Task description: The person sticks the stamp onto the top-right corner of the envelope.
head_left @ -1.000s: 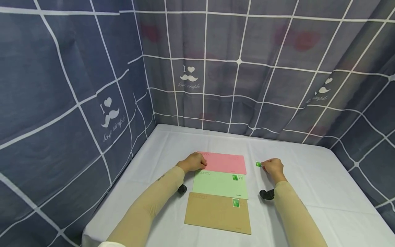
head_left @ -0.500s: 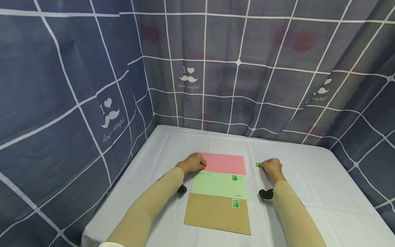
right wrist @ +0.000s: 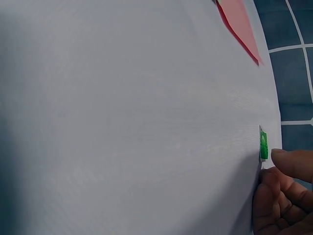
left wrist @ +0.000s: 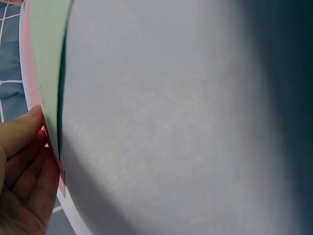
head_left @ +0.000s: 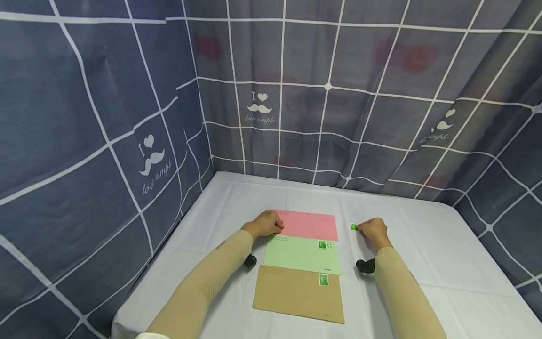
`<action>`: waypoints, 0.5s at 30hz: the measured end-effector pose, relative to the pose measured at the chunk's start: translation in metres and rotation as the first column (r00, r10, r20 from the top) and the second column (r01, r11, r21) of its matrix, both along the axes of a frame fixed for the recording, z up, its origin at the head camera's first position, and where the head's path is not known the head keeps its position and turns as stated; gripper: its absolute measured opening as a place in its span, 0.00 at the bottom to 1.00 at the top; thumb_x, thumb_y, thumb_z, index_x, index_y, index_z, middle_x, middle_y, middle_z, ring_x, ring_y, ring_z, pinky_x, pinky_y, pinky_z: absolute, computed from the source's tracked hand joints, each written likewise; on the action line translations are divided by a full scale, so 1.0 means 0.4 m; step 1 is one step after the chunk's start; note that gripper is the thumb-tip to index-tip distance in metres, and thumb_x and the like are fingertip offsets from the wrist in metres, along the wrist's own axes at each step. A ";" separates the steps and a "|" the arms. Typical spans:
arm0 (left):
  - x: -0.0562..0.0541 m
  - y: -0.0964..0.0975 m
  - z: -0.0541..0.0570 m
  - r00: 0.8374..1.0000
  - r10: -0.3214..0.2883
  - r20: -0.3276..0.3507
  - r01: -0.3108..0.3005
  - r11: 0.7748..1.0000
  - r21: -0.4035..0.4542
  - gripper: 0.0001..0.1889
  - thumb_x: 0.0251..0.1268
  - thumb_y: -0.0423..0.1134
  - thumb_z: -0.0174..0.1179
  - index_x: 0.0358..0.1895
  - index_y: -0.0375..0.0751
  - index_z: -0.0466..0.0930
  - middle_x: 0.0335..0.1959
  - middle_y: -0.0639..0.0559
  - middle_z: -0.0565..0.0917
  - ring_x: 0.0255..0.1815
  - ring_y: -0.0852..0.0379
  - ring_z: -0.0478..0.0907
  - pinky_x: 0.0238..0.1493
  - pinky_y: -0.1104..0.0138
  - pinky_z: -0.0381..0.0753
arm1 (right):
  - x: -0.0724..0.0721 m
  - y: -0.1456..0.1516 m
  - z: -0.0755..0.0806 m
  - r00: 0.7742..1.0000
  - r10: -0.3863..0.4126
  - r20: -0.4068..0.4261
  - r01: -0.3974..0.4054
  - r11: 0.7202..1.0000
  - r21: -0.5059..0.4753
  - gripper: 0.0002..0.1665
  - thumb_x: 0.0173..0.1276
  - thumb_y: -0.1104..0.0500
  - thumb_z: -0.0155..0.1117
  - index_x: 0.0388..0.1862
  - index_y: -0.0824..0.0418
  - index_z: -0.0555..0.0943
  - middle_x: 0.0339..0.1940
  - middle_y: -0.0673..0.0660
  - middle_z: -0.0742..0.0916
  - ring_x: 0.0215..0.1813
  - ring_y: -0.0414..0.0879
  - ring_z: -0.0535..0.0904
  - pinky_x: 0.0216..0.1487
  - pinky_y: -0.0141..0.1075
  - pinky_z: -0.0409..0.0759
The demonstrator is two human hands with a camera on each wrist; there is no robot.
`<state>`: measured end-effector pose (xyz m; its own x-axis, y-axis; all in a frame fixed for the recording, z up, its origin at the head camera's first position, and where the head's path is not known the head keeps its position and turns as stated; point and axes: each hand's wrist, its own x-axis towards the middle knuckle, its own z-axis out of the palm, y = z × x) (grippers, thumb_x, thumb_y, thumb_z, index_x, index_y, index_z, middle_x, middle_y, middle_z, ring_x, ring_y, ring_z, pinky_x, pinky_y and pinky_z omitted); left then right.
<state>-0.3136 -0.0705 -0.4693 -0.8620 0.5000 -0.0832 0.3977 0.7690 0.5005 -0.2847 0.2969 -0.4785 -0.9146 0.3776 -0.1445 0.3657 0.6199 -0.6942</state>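
Observation:
Three envelopes lie in a column on the white table: a pink envelope (head_left: 309,225) at the back, a light green envelope (head_left: 296,254) in the middle and a brown envelope (head_left: 292,292) in front. My left hand (head_left: 264,223) pinches the left edge of the pink envelope, thumb on top and fingers at its edge. To the right, my right hand (head_left: 374,230) has its curled fingers at the right edge of a small green stamp (head_left: 354,227). In the right wrist view, thumb and forefinger meet the near end of that stamp (right wrist: 264,146); their exact contact is partly hidden.
A green stamp (head_left: 323,279) sits at the brown envelope's upper right, and another stamp (head_left: 322,244) at the green envelope's upper right. Dark grid-patterned curtains (head_left: 305,108) enclose the table (head_left: 406,263) behind and at both sides. A black wrist camera (head_left: 366,266) hangs by the right wrist.

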 end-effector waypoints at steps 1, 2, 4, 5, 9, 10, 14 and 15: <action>-0.001 -0.001 0.000 1.000 0.001 -0.006 -0.001 1.000 -0.002 0.12 0.63 0.34 0.68 0.49 0.40 0.89 0.58 0.48 0.86 0.63 0.53 0.80 0.64 0.63 0.79 | -0.001 -0.001 0.002 1.000 -0.002 0.000 0.002 1.000 -0.006 0.13 0.62 0.60 0.68 0.36 0.72 0.86 0.23 0.55 0.86 0.36 0.50 0.78 0.37 0.35 0.73; -0.001 -0.001 0.001 1.000 0.002 -0.005 -0.003 1.000 -0.002 0.12 0.64 0.34 0.68 0.50 0.40 0.89 0.58 0.48 0.85 0.63 0.54 0.80 0.64 0.63 0.79 | -0.001 -0.001 0.004 1.000 -0.001 0.000 0.001 1.000 -0.010 0.13 0.62 0.61 0.68 0.37 0.73 0.86 0.22 0.54 0.86 0.35 0.49 0.78 0.37 0.35 0.73; -0.001 -0.001 0.002 1.000 0.002 -0.006 -0.002 1.000 -0.003 0.12 0.64 0.34 0.68 0.50 0.40 0.89 0.58 0.48 0.85 0.64 0.54 0.80 0.65 0.63 0.79 | -0.001 -0.003 0.008 1.000 -0.002 0.002 0.002 1.000 -0.025 0.14 0.62 0.61 0.68 0.38 0.74 0.85 0.21 0.53 0.85 0.33 0.48 0.78 0.36 0.34 0.73; -0.002 -0.001 0.002 1.000 0.000 -0.009 0.000 1.000 -0.003 0.12 0.64 0.34 0.68 0.50 0.40 0.89 0.58 0.48 0.85 0.64 0.54 0.80 0.65 0.63 0.78 | -0.001 -0.003 0.009 1.000 -0.004 0.002 0.004 1.000 -0.027 0.14 0.62 0.62 0.68 0.39 0.74 0.86 0.21 0.52 0.85 0.32 0.46 0.78 0.35 0.33 0.73; -0.004 -0.001 0.000 1.000 0.000 -0.008 0.000 1.000 0.005 0.11 0.64 0.34 0.68 0.49 0.40 0.89 0.58 0.48 0.85 0.64 0.54 0.80 0.65 0.63 0.78 | 0.000 -0.005 0.013 1.000 0.000 0.008 0.000 0.999 -0.039 0.15 0.62 0.62 0.68 0.41 0.75 0.85 0.21 0.53 0.86 0.29 0.44 0.77 0.31 0.30 0.72; -0.003 -0.002 0.000 1.000 0.000 -0.007 0.000 1.000 0.009 0.11 0.64 0.34 0.68 0.49 0.39 0.89 0.58 0.48 0.85 0.63 0.53 0.80 0.65 0.62 0.78 | -0.001 -0.005 0.012 1.000 0.003 0.009 -0.002 0.999 -0.041 0.15 0.62 0.62 0.68 0.41 0.76 0.85 0.21 0.54 0.86 0.29 0.44 0.77 0.30 0.30 0.72; 0.001 -0.003 0.000 1.000 -0.003 -0.006 0.003 1.000 0.018 0.11 0.63 0.34 0.68 0.48 0.39 0.89 0.57 0.47 0.86 0.63 0.53 0.81 0.65 0.63 0.78 | -0.001 -0.003 0.008 1.000 0.007 0.016 -0.006 0.999 -0.049 0.15 0.62 0.62 0.68 0.40 0.75 0.85 0.21 0.54 0.86 0.29 0.44 0.77 0.30 0.30 0.72; 0.002 -0.004 0.000 1.000 -0.003 -0.007 0.004 1.000 0.017 0.11 0.63 0.34 0.68 0.48 0.39 0.89 0.57 0.47 0.86 0.63 0.53 0.81 0.65 0.63 0.79 | -0.002 -0.002 0.006 1.000 0.009 0.018 -0.008 0.999 -0.049 0.14 0.62 0.62 0.68 0.39 0.75 0.85 0.21 0.53 0.85 0.29 0.44 0.77 0.30 0.30 0.72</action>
